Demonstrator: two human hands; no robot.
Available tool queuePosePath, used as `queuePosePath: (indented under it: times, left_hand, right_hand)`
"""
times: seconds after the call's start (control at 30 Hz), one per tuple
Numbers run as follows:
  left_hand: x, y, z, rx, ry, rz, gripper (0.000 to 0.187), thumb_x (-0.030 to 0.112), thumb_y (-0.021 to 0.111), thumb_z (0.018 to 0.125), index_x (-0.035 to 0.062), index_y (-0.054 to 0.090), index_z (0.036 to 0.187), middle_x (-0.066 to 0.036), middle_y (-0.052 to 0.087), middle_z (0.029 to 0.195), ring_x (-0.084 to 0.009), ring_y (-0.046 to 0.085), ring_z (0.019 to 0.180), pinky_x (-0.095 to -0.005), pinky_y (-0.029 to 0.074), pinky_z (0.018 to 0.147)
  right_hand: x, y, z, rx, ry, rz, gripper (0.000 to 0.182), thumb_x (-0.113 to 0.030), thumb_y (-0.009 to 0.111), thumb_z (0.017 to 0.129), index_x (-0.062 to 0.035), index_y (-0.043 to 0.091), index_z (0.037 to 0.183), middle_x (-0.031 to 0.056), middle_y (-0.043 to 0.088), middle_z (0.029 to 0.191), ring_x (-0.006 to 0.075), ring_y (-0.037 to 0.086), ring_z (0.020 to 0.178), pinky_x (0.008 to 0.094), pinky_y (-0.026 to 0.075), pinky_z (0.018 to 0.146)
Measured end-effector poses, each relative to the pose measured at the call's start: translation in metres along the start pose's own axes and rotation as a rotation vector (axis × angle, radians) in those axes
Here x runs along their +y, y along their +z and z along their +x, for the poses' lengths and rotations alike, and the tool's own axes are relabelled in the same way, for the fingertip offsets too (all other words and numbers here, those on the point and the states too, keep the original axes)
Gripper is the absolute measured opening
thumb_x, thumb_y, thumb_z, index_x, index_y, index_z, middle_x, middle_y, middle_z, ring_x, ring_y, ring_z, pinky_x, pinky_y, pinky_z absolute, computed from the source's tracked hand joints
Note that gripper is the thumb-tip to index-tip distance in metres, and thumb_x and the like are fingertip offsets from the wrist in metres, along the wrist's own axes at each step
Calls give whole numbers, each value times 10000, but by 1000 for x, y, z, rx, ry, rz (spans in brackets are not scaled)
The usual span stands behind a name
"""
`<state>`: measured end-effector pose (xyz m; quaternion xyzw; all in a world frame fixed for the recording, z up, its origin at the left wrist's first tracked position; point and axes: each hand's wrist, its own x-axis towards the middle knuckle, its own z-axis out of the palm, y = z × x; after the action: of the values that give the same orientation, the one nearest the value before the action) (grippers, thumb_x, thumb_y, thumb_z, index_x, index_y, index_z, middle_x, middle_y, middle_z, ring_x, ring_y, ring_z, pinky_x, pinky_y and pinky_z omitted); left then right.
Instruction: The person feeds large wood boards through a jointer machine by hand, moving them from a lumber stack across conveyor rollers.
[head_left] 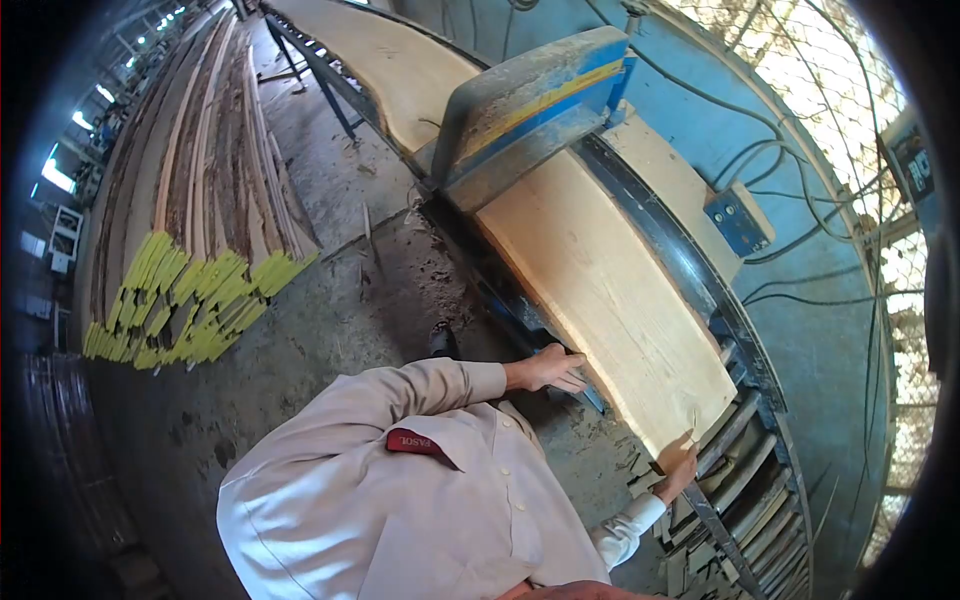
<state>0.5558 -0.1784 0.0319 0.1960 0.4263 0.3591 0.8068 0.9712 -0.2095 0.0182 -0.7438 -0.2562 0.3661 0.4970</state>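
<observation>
A wide pale wooden board (pixel 610 280) lies on the machine's bed, its far part under a blue and yellow machine head. My left hand (pixel 548 368) is beside the board's left edge, fingers stretched towards it and slightly apart; their tips are at the edge. At the board's near end, my right hand (pixel 678 462) holds the corner, thumb on top and the other fingers partly hidden below.
Beyond the machine head (pixel 540 100) lies another length of wood (pixel 400 60). Rollers (pixel 745 470) run below the near end, with scrap strips around. A stack of long boards (pixel 200 190) with yellow ends stands left. A control box (pixel 740 222) and cables are at right.
</observation>
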Motion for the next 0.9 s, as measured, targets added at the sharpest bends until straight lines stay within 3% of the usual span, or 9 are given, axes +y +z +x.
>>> queuePosePath:
  times: [0.1,0.13,0.23,0.3,0.4,0.53,0.57,0.63,0.9]
  left_hand:
    - [8,-6,-6,28,2,151,502,304,526,1054,-182,565,1176,-303,720,1004,-367,759,899,-388,652,770]
    - [13,-13,-11,-13,-59,270,492,308,519,1057,-171,583,1150,-292,725,988,-344,764,867,-378,651,736]
    - [22,-19,-20,-26,-98,370,479,325,515,1064,-140,612,1127,-265,735,952,-303,766,798,-358,645,670]
    - [19,-24,-25,-7,-87,346,474,338,518,1067,-120,623,1130,-250,739,930,-285,765,761,-349,640,638]
    - [10,-40,-27,-23,-70,420,471,366,528,1070,-85,622,1175,-242,738,953,-289,765,796,-358,642,678]
    - [31,-67,-39,16,64,266,494,389,481,1090,-65,565,1266,-254,726,1055,-304,761,877,-373,644,761]
    - [42,-74,-45,5,125,290,524,398,491,1084,-84,547,1282,-259,720,1080,-310,760,888,-364,645,766]
    - [50,-85,-41,163,138,282,544,413,536,1064,-104,559,1234,-258,720,1055,-318,762,872,-377,647,754]
    - [66,-118,-24,242,147,102,531,371,515,1077,-131,521,1252,-290,683,1125,-365,732,1007,-408,630,853]
  right_hand:
    - [-17,14,-28,172,-240,-850,568,-442,602,1028,104,645,1176,183,707,991,347,649,894,419,520,825]
    - [14,7,-12,225,-341,-786,638,-460,591,1024,141,595,1237,296,679,1106,464,632,986,502,493,901]
    - [56,22,-3,476,-669,-844,636,-468,589,1009,116,598,1259,319,680,1004,447,656,894,509,501,833]
    - [53,35,-5,423,-544,-794,705,-496,608,1004,143,542,1296,357,602,1243,464,630,1062,522,489,919]
    - [39,51,-11,551,-427,-796,593,-520,628,967,72,590,975,295,670,924,465,655,820,538,522,709]
    - [121,36,48,610,-462,-1034,315,-280,564,1013,17,640,1086,115,682,931,271,630,836,399,506,830]
    - [113,39,43,498,-338,-1378,477,-364,586,1003,57,591,1227,236,661,1108,392,645,1015,456,520,901]
    - [-8,72,-30,628,-110,-731,517,-402,596,989,38,596,1259,290,658,1206,444,637,1128,526,503,952]
    - [-24,69,-38,616,-69,-779,437,-405,568,982,-27,649,1184,211,688,1186,399,626,1145,506,419,1076]
